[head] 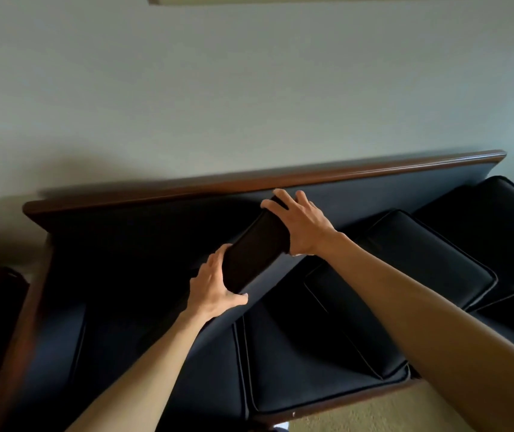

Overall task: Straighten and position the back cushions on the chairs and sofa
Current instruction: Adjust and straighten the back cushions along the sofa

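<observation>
Hands (259, 254) grip dark back cushion (254, 251).

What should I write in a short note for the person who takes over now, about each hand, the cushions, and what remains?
Left hand: grip on the lower end of the back cushion.
Right hand: grip on its upper end.
The cushion is lifted and tilted in front of the sofa backrest, not yet set upright.
Two more cushions lie tilted on the seat to the right.
Done: nothing visibly finished.
Left: set the held cushion against the backrest, then straighten the others.
</observation>
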A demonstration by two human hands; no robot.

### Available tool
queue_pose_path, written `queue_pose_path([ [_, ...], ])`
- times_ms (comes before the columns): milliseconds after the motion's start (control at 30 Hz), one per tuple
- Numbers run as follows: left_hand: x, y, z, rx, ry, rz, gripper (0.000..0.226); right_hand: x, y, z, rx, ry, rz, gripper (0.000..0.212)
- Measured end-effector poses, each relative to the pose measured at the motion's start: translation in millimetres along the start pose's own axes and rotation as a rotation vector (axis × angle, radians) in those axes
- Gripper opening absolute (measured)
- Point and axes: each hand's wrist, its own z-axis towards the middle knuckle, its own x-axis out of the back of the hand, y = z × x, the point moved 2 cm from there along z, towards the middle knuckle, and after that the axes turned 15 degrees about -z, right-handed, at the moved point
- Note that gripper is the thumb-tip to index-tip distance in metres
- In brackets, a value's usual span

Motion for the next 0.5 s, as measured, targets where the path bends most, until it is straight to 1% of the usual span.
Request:
queue_pose_path([
  [100, 3, -23, -18, 0.030, 0.092, 0.068, 0.131, 11, -14, 16, 0.087, 0.040, -0.155, 0.106],
  [167, 3, -35, -23, 0.080, 0.120, 0.088, 0.132, 13, -23, 26, 0.133, 0.071, -0.240, 0.102],
  [300, 19, -36, -9, 0.157, 0.128, 0.071, 0.122, 24, -30, 43, 0.221, 0.053, -0.124, 0.093],
  [400, 42, -34, -2, 0.155, 0.118, 0.039, 0.120, 47, -32, 55, 0.238, 0.060, -0.173, 0.089],
  [500, 68, -38, -5, 0.144, 0.098, 0.028, 0.120, 64, -42, 63, 0.255, 0.043, -0.198, 0.090],
])
